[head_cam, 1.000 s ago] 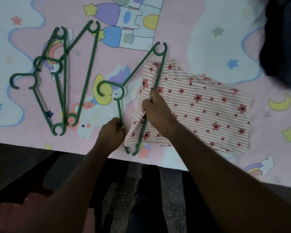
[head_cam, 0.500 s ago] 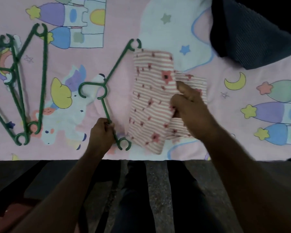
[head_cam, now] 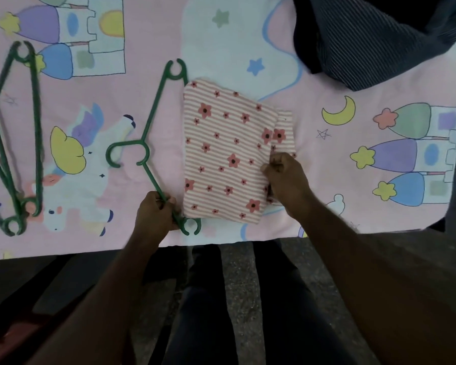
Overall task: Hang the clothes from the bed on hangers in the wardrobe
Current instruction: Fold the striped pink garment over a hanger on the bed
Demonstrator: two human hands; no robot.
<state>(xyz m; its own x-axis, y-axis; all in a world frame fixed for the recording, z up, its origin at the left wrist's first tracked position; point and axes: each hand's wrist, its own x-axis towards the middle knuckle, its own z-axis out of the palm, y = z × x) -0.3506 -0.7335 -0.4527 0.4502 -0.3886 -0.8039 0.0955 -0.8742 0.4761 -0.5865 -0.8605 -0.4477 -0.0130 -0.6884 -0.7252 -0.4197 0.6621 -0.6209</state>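
Seemingly plastic hanger (head_cam: 154, 109) in left hand (head_cam: 154, 214), striped cloth (head_cam: 221, 159) in right hand (head_cam: 287, 180).

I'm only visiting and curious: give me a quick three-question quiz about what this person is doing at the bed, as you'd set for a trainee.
1. Fill in: the dark ribbed garment lies at the picture's upper ____ corner.
2. True or false: the left hand grips the green hanger near its lower end.
3. What do the right hand's fingers pinch? A) the dark ribbed garment B) the striped flowered garment C) nothing

Key: 1 right; 2 true; 3 B.
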